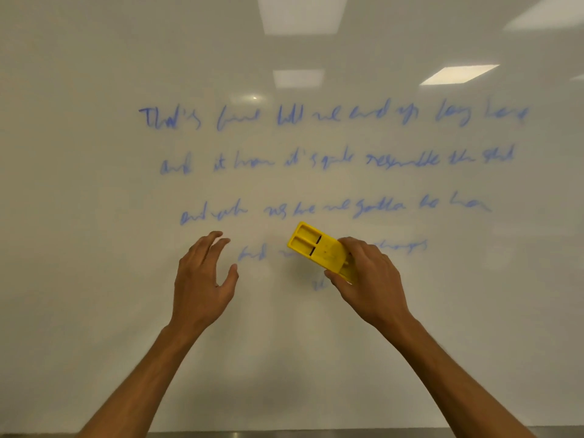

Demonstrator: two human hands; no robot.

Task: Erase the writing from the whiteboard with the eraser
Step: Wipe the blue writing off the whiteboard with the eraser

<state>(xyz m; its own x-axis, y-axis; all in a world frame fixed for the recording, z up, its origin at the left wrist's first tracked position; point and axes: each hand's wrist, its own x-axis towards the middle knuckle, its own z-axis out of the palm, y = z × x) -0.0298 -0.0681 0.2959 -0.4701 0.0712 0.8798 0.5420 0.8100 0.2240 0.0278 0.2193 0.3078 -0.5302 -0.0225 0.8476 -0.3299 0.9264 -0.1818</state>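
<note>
A whiteboard (94,216) fills the view, with several lines of blue handwriting (331,159) across its middle. My right hand (369,279) grips a yellow eraser (316,248) and holds it over the fourth line of writing, hiding its middle part. A short blue mark shows just below the eraser. My left hand (203,279) hovers left of the eraser, fingers apart and holding nothing, beside the start of that fourth line.
Ceiling lights reflect in the upper part of the board. A grey metal ledge (252,434) runs along the board's bottom edge. The board's left side and lower area carry no writing.
</note>
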